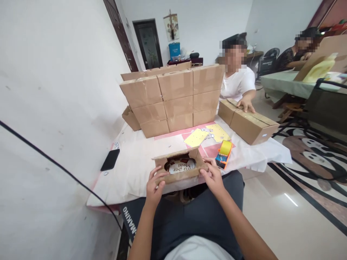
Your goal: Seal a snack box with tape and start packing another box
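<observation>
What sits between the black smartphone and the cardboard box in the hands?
In the head view: pale tablecloth from the black smartphone to the left hand, which holds the left end of the cardboard box.

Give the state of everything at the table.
Small cardboard box: open on top, printed contents showing.
Left hand: holding the box's left end.
Right hand: holding its right end.
Tape dispenser: loaded with a yellow roll.
Phone: lying flat, screen dark.
Tall box stack: three high.
Boxes at right: tops shut, co-worker's hand resting on one.
</observation>
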`<state>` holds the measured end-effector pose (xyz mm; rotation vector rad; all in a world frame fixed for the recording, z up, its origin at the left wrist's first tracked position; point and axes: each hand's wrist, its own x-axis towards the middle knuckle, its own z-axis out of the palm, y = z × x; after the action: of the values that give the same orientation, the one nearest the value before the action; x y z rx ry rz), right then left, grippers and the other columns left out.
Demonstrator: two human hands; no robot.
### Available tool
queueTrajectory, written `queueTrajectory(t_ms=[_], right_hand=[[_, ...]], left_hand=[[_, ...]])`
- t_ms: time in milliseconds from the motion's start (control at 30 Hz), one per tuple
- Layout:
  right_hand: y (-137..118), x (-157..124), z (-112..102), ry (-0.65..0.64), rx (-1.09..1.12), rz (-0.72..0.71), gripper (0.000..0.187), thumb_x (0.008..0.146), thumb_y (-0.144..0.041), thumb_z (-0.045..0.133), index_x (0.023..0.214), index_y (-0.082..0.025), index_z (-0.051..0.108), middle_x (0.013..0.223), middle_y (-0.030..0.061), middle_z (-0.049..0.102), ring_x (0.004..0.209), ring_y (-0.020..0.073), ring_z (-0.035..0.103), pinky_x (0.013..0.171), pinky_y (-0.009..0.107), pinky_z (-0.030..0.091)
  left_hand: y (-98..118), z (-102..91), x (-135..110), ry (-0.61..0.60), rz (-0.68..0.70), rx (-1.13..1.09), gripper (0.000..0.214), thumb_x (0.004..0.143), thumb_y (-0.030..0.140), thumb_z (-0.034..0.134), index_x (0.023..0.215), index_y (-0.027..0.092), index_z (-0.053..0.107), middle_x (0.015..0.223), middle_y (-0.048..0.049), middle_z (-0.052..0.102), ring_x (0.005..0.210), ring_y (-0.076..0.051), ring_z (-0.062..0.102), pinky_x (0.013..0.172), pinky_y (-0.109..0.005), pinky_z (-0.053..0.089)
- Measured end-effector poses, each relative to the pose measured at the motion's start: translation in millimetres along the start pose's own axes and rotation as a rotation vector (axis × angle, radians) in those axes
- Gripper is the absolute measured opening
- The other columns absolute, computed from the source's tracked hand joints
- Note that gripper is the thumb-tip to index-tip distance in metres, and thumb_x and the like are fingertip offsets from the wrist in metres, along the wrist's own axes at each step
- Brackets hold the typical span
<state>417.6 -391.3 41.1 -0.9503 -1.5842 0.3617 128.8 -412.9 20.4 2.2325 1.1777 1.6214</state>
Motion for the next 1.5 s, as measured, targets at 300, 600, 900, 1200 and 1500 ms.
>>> queueTrajectory(t_ms=[300,600,900,1200,1500], right_hand=[[-9.3,-5.6,15.4,0.108,-0.086,0.165,0.057,0.092,-0.026,0.061,0.148,-0.028,0.052,0.143,0.0137,0.054,0.117,0.0254,0.063,0.097,0.045,0.055],[25.5,20.7,-24.7,0.417,-0.114,0.46,0.06,0.083,-0.043,0.07,0.137,-0.023,0.053,0.141,0.0141,0.056,0.122,0.0266,0.059,0.101,0.046,0.051],[111.4,47.6,-56.4,0.259,-0.061,0.629,0.045,0.077,-0.059,0.066,0.091,-0.016,0.06,0.074,0.0032,0.062,0.071,0.0198,0.06,0.067,0.033,0.049],[111.8,105.7,-23.6,-0.076,-0.592,0.431,0.041,0.081,-0.052,0.058,0.06,-0.024,0.038,0.056,0.0008,0.047,0.056,0.0155,0.042,0.056,0.03,0.029],[19.7,143.0,-20.7,0.082,0.096,-0.026,0.031,0.091,-0.048,0.055,0.085,-0.021,0.068,0.08,0.0074,0.071,0.075,0.0239,0.066,0.07,0.038,0.053]], left_hand=[[20.9,9.6,12.7,0.086,-0.246,0.198,0.077,0.095,0.024,0.056,0.163,0.027,0.018,0.166,-0.0193,0.026,0.153,-0.032,0.033,0.118,-0.052,0.04],[38.7,-1.1,90.4,-0.444,-0.242,0.686,0.083,0.087,0.012,0.044,0.165,0.022,0.018,0.174,-0.0099,0.011,0.16,-0.041,0.001,0.12,-0.077,0.01],[29.7,1.3,75.9,-0.38,-0.192,0.538,0.047,0.098,0.019,0.043,0.138,0.035,0.06,0.131,-0.008,0.072,0.125,-0.03,0.064,0.118,-0.067,0.02],[17.5,28.1,72.6,-0.289,-0.178,0.644,0.05,0.092,0.058,0.061,0.136,0.034,0.064,0.136,-0.0137,0.068,0.121,-0.039,0.06,0.111,-0.066,0.026],[43.2,42.4,107.2,-0.214,-0.208,0.569,0.078,0.086,0.081,0.048,0.141,0.027,0.061,0.13,-0.0168,0.063,0.117,-0.039,0.056,0.106,-0.064,0.035]])
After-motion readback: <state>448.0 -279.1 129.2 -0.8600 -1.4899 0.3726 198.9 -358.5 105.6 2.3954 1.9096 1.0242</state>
